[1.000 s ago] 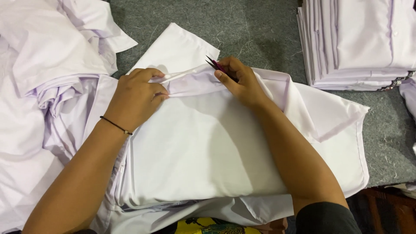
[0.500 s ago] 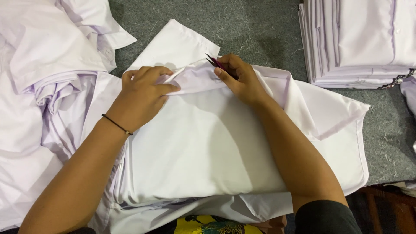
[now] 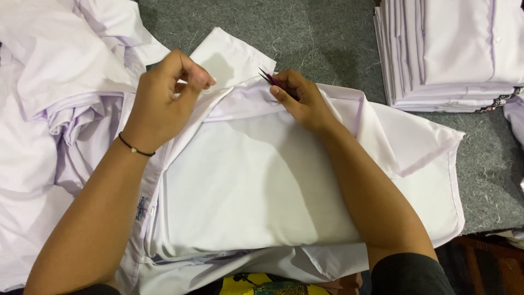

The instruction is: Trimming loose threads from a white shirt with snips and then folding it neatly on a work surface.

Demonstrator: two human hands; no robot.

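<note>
A: On the grey table [image 3: 338, 38], at the far edge of the white shirt [image 3: 256, 180], what differs from a second ago?

B: Then the left hand [image 3: 164, 98] lay flat on the cloth beside the right. Now it is lifted off and drawn left, fingers pinched together on what may be a thread, too thin to be sure of.

A: And the right hand [image 3: 303, 98]?

B: It has barely moved. It presses the folded edge down, fingers closed around small dark snips [image 3: 268, 78] whose tips point far and left.

A: So where is the shirt?

B: Spread in the middle, under both forearms, collar end far, one sleeve lying out to the right.

A: What do you make of the change?

B: I judge that a loose thread has just been cut and pulled away.

A: Anything else around?

B: A neat stack [image 3: 453, 49] far right, a loose heap [image 3: 60, 109] on the left.
</note>
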